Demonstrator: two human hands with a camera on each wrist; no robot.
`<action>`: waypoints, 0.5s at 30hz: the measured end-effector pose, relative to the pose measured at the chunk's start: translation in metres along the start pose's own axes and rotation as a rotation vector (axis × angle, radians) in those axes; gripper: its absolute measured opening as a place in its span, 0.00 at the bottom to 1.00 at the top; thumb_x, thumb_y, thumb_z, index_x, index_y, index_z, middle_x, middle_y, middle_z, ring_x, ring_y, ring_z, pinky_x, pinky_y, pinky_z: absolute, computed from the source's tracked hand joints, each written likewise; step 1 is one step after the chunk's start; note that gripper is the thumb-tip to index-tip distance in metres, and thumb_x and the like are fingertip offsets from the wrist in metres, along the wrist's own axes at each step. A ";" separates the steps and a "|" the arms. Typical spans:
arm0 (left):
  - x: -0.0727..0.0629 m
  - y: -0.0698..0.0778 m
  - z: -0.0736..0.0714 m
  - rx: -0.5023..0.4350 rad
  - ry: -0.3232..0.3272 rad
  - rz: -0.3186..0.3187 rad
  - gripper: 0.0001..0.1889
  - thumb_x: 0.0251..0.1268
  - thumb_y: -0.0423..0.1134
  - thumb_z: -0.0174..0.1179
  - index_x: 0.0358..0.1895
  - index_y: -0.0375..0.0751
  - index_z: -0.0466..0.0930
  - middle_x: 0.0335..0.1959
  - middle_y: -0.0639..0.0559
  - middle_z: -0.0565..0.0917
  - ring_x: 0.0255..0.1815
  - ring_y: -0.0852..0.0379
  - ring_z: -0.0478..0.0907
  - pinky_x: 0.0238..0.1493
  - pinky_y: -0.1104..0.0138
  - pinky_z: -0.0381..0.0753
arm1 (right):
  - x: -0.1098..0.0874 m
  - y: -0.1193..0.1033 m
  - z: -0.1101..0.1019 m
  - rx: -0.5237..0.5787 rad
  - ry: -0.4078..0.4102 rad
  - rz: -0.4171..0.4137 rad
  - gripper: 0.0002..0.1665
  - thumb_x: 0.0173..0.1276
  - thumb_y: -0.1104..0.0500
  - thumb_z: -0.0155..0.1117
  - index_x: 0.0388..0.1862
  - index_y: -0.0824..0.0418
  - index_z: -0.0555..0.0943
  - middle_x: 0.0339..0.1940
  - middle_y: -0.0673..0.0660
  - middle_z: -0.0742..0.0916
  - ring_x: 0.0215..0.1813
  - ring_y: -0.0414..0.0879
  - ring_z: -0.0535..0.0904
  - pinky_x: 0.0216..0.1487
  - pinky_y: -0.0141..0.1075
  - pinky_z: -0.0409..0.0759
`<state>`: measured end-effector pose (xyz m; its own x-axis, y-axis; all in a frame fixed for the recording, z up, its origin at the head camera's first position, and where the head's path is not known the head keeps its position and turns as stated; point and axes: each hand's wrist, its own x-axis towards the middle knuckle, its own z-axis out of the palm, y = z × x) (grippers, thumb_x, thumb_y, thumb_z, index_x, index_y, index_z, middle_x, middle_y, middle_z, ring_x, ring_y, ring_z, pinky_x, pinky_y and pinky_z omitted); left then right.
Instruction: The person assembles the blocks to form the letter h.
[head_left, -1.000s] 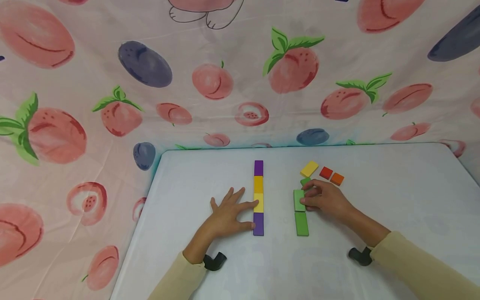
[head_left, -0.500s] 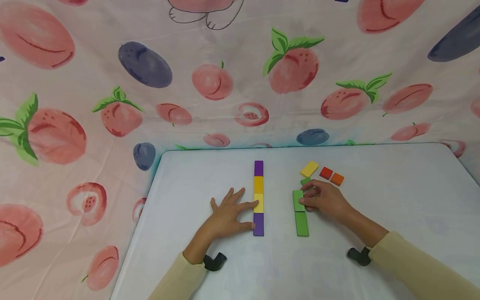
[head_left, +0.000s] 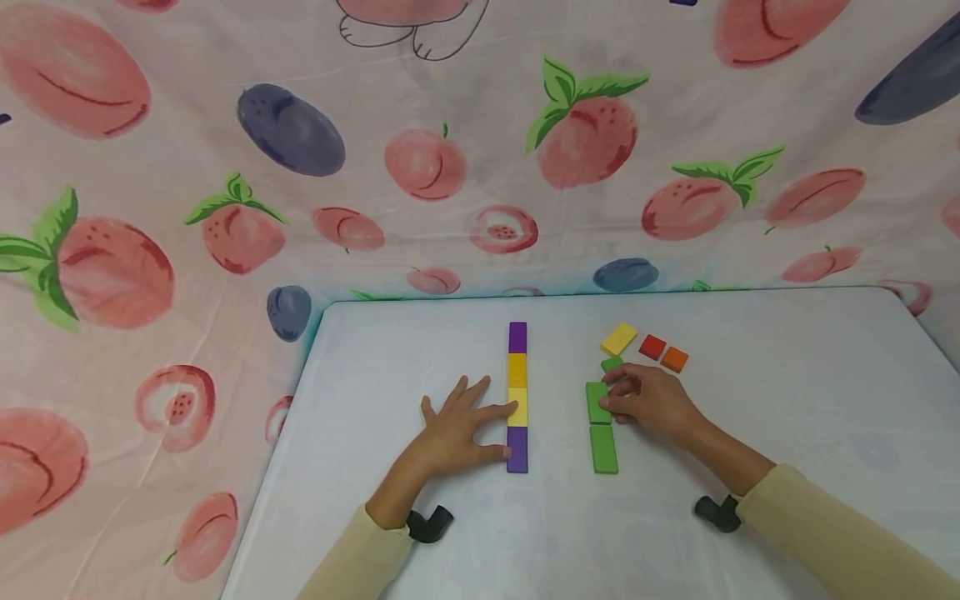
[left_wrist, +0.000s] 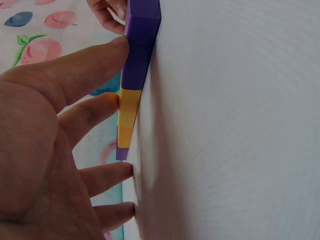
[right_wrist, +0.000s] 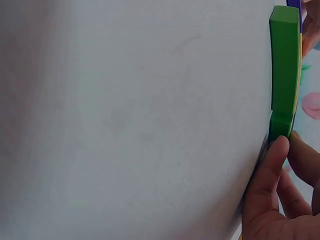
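Note:
In the head view, a straight row of flat blocks runs away from the person: a near purple block (head_left: 517,450), a light yellow block (head_left: 518,415), a darker yellow block (head_left: 517,371) and a far purple block (head_left: 517,337). My left hand (head_left: 453,433), fingers spread, touches the row's left side with thumb and index fingertip. To the right, a green block (head_left: 603,450) lies in line with a second green block (head_left: 596,398). My right hand (head_left: 656,404) pinches this second block at its right side. Another green block (head_left: 611,364), partly hidden, lies just beyond those fingers.
A loose yellow block (head_left: 619,339), a small red block (head_left: 652,347) and an orange block (head_left: 675,359) lie beyond my right hand. The white table (head_left: 817,375) ends at a fruit-patterned cloth (head_left: 442,92) behind and at the left.
The second green block has settled against the table in line with the nearer one, shifting very slightly, with my right hand still on it. My left hand stays in place.

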<state>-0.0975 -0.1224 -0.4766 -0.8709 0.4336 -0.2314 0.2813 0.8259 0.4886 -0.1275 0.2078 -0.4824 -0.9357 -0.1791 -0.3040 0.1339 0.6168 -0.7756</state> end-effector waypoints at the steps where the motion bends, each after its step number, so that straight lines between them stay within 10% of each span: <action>1: 0.000 0.000 0.000 0.001 0.002 0.002 0.32 0.60 0.60 0.69 0.70 0.71 0.75 0.84 0.49 0.57 0.85 0.37 0.42 0.66 0.18 0.33 | 0.000 0.000 0.000 -0.004 -0.001 -0.001 0.25 0.66 0.55 0.75 0.58 0.62 0.80 0.41 0.56 0.91 0.33 0.43 0.88 0.38 0.31 0.85; 15: -0.001 -0.001 0.000 -0.001 -0.003 0.000 0.32 0.61 0.59 0.68 0.70 0.71 0.75 0.84 0.49 0.56 0.86 0.38 0.41 0.67 0.18 0.32 | -0.005 -0.002 -0.015 -0.306 0.001 -0.218 0.32 0.62 0.50 0.78 0.64 0.57 0.81 0.36 0.49 0.85 0.36 0.43 0.76 0.34 0.31 0.75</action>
<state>-0.0966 -0.1235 -0.4765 -0.8696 0.4346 -0.2345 0.2805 0.8255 0.4898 -0.1279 0.2188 -0.4716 -0.9319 -0.3306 -0.1493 -0.1719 0.7648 -0.6209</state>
